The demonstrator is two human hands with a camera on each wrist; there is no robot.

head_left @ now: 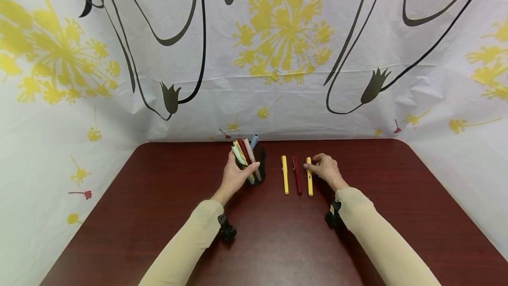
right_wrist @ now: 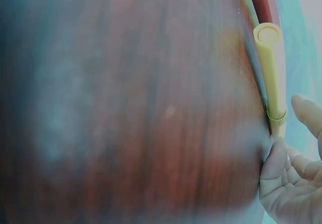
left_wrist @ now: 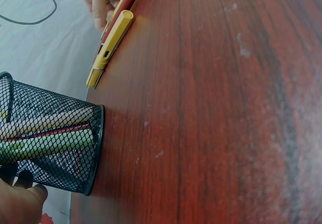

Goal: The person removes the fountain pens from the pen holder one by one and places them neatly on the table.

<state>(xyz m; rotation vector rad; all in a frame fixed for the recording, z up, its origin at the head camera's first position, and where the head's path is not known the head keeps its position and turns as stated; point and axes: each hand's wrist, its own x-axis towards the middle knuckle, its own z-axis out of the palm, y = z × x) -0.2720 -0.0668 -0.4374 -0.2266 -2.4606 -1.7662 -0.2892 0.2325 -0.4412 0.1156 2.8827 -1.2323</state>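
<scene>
My left hand (head_left: 234, 175) grips the side of a black mesh pen cup (left_wrist: 55, 176), which stands upright on the table. Several pens (head_left: 244, 151) in white, pale green, yellow, red and blue lean inside it. To the cup's right, a yellow pen (head_left: 284, 175), a dark red pen (head_left: 297, 175) and a second yellow pen (head_left: 310, 184) lie side by side, caps pointing away. My right hand (head_left: 326, 170) is at the capped end of the rightmost yellow pen, its thumb touching it. In the right wrist view the index finger (right_wrist: 307, 113) stands apart from the pen (right_wrist: 271, 73).
A dark reddish-brown wooden table (head_left: 158, 233) fills the lower view. Behind it hangs a white cloth (head_left: 222, 56) with yellow and grey flower prints, meeting the table's far edge just past the cup. Small black cameras (head_left: 227, 228) sit at both wrists.
</scene>
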